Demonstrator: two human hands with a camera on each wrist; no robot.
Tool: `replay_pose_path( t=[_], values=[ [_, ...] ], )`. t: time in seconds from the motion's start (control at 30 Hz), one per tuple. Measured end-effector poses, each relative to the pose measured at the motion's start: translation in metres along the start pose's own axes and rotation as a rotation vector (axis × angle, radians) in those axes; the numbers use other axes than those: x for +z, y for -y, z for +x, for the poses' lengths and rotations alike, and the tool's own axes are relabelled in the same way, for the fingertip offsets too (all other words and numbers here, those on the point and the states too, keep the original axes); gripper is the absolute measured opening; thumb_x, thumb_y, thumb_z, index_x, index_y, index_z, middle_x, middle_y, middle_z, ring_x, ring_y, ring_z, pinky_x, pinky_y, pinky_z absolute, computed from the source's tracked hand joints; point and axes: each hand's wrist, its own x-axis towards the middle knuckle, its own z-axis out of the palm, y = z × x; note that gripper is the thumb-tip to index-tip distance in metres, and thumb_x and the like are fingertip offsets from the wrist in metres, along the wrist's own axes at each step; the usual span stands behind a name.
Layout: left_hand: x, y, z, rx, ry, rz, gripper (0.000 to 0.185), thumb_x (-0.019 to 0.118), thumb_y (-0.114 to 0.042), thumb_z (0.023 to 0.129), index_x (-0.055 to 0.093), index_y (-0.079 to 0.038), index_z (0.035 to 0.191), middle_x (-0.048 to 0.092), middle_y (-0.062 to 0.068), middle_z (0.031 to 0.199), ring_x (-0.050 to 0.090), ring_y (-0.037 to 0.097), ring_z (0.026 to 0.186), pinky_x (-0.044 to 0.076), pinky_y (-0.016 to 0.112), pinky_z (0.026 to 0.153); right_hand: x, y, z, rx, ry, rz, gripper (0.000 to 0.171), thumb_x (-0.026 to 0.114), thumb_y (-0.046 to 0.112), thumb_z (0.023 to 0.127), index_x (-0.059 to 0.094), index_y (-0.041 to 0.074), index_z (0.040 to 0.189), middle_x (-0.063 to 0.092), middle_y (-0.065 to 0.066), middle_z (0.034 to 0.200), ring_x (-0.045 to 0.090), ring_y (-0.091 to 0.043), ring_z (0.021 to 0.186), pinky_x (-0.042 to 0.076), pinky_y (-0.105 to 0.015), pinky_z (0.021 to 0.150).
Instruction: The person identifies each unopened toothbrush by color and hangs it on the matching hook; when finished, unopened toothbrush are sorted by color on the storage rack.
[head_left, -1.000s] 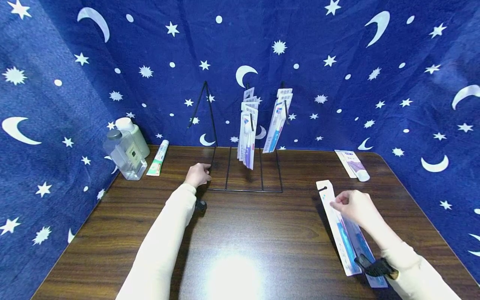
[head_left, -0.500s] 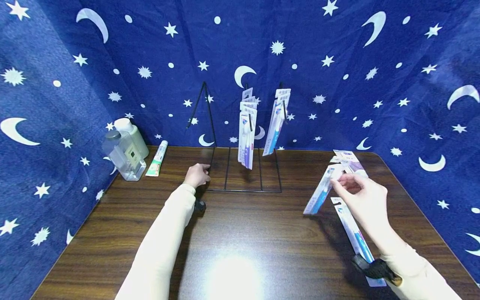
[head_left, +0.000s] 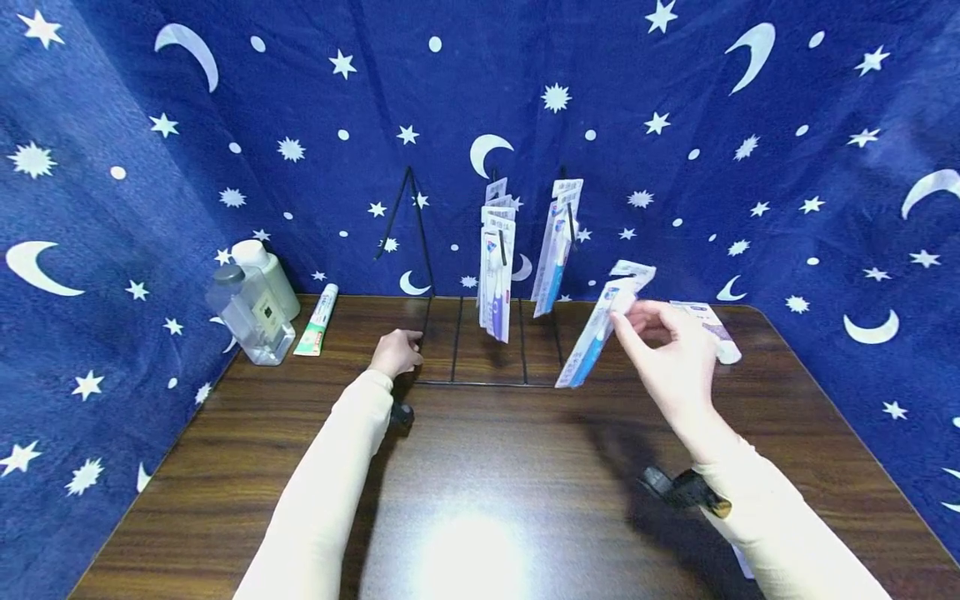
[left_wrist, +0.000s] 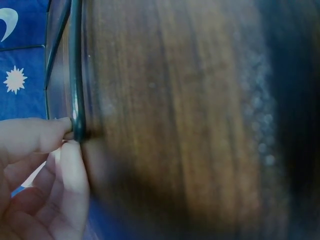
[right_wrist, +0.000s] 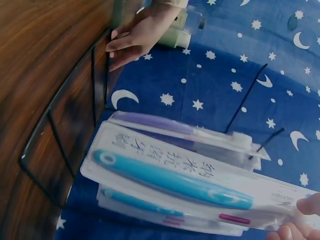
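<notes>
My right hand [head_left: 671,358] pinches a packaged toothbrush [head_left: 592,337] with a blue handle near its upper end. It hangs tilted above the table, right of the black wire rack [head_left: 487,384]. In the right wrist view, the toothbrush pack's [right_wrist: 170,177] blue handle crosses in front of the hanging packs. At the rack's front left corner, my left hand [head_left: 396,354] holds the frame; the left wrist view has thumb and finger pinching the wire [left_wrist: 76,75]. Several purple toothbrush packs [head_left: 495,292] hang on the middle hook, and blue toothbrush packs [head_left: 557,258] on the right one.
Two bottles [head_left: 262,312] and a toothpaste tube [head_left: 317,320] stand or lie at the left. A purple and white tube [head_left: 712,329] lies at the back right. Another pack's end [head_left: 742,561] shows beneath the right sleeve. A starry blue cloth [head_left: 675,167] hangs behind.
My right hand picked one toothbrush pack up off the table and carried it leftward and back toward the rack. My left hand stayed at the rack's corner.
</notes>
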Motion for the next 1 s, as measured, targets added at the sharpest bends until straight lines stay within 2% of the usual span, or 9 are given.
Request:
replay_pose_path(
  t=[0.1, 0.17, 0.37, 0.53, 0.6, 0.7, 0.87, 1.0],
  values=[
    [0.001, 0.001, 0.000, -0.007, 0.001, -0.008, 0.056, 0.064, 0.004, 0.071, 0.058, 0.002, 0.127, 0.062, 0.006, 0.082, 0.052, 0.002, 0.047, 0.049, 0.015, 0.049, 0.015, 0.000, 0.007, -0.002, 0.034, 0.003, 0.012, 0.073, 0.007, 0.078, 0.070, -0.003, 0.084, 0.066, -0.007, 0.070, 0.052, 0.013, 0.062, 0.045, -0.004, 0.060],
    [0.001, 0.001, 0.000, -0.004, -0.004, -0.006, 0.056, 0.064, 0.004, 0.071, 0.059, 0.001, 0.126, 0.062, 0.006, 0.083, 0.052, 0.002, 0.047, 0.048, 0.015, 0.050, 0.023, 0.000, 0.012, 0.009, 0.048, 0.009, 0.014, 0.073, 0.009, 0.079, 0.069, -0.003, 0.086, 0.066, -0.012, 0.071, 0.052, 0.014, 0.063, 0.045, -0.004, 0.060],
    [0.001, 0.001, 0.001, 0.005, 0.004, 0.017, 0.056, 0.065, 0.003, 0.072, 0.058, 0.001, 0.128, 0.062, 0.005, 0.083, 0.052, 0.001, 0.048, 0.047, 0.014, 0.049, 0.038, 0.002, 0.023, 0.027, 0.065, 0.004, 0.018, 0.074, 0.013, 0.080, 0.069, -0.002, 0.086, 0.067, -0.011, 0.072, 0.050, 0.014, 0.063, 0.044, -0.004, 0.059],
    [0.003, 0.007, 0.010, -0.018, 0.023, 0.014, 0.058, 0.066, 0.003, 0.071, 0.059, -0.002, 0.128, 0.064, 0.006, 0.085, 0.060, 0.008, 0.051, 0.053, 0.022, 0.055, 0.046, 0.003, 0.028, 0.009, 0.080, -0.012, 0.018, 0.073, 0.015, 0.080, 0.070, -0.002, 0.085, 0.067, -0.010, 0.071, 0.048, 0.015, 0.063, 0.042, -0.003, 0.058],
    [0.006, 0.013, 0.016, 0.013, 0.012, 0.011, 0.057, 0.066, 0.003, 0.068, 0.061, -0.003, 0.125, 0.063, 0.004, 0.081, 0.061, 0.010, 0.051, 0.052, 0.023, 0.055, 0.048, 0.003, 0.030, 0.006, 0.087, -0.020, 0.018, 0.073, 0.015, 0.079, 0.070, -0.001, 0.085, 0.068, -0.010, 0.072, 0.048, 0.015, 0.063, 0.042, -0.003, 0.058],
    [0.007, 0.015, 0.019, 0.022, 0.017, 0.029, 0.057, 0.068, 0.002, 0.069, 0.062, -0.004, 0.125, 0.062, 0.003, 0.080, 0.062, 0.011, 0.053, 0.053, 0.024, 0.061, 0.049, 0.003, 0.032, 0.000, 0.104, -0.038, 0.017, 0.072, 0.015, 0.079, 0.070, -0.001, 0.085, 0.068, -0.010, 0.072, 0.048, 0.015, 0.063, 0.042, -0.002, 0.058],
    [0.000, 0.004, 0.006, 0.005, 0.014, 0.051, 0.055, 0.066, 0.002, 0.072, 0.060, -0.001, 0.126, 0.064, 0.006, 0.085, 0.063, 0.010, 0.056, 0.055, 0.027, 0.070, 0.051, 0.000, 0.035, -0.018, 0.129, -0.070, 0.016, 0.072, 0.014, 0.079, 0.070, -0.001, 0.084, 0.068, -0.010, 0.071, 0.054, 0.004, 0.062, 0.042, -0.002, 0.057],
    [-0.002, -0.001, -0.002, 0.011, -0.008, 0.055, 0.054, 0.065, 0.003, 0.072, 0.059, 0.000, 0.126, 0.063, 0.006, 0.084, 0.055, 0.004, 0.050, 0.051, 0.020, 0.062, 0.056, -0.005, 0.039, -0.013, 0.150, -0.087, 0.018, 0.072, 0.014, 0.079, 0.070, -0.002, 0.085, 0.069, -0.011, 0.071, 0.058, -0.009, 0.062, 0.041, -0.001, 0.057]
  ],
)
